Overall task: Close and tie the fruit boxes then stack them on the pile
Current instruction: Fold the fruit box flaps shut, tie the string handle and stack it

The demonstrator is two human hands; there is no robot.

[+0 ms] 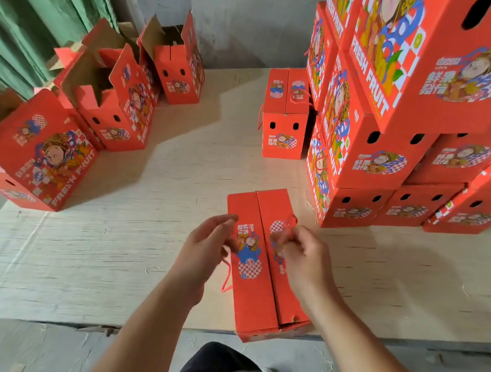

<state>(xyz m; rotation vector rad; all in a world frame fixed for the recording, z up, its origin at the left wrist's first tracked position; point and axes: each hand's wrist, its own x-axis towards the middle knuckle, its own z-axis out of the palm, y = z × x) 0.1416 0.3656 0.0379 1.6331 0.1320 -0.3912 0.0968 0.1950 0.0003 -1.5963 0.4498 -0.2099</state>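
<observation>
A red fruit box (258, 293) stands on the plywood board right in front of me with its two top flaps closed. My left hand (206, 246) pinches a red cord (226, 278) that hangs in a loop down the box's left side. My right hand (302, 257) pinches the other red cord end over the right flap. A tall pile of closed red boxes (400, 137) rises at the right.
Several open red boxes (115, 97) with raised flaps stand at the back left, one larger closed box (39, 155) at the left. A single closed box (285, 113) stands beside the pile. The plywood board (125, 232) lies on a concrete floor, green sheeting (26, 16) behind.
</observation>
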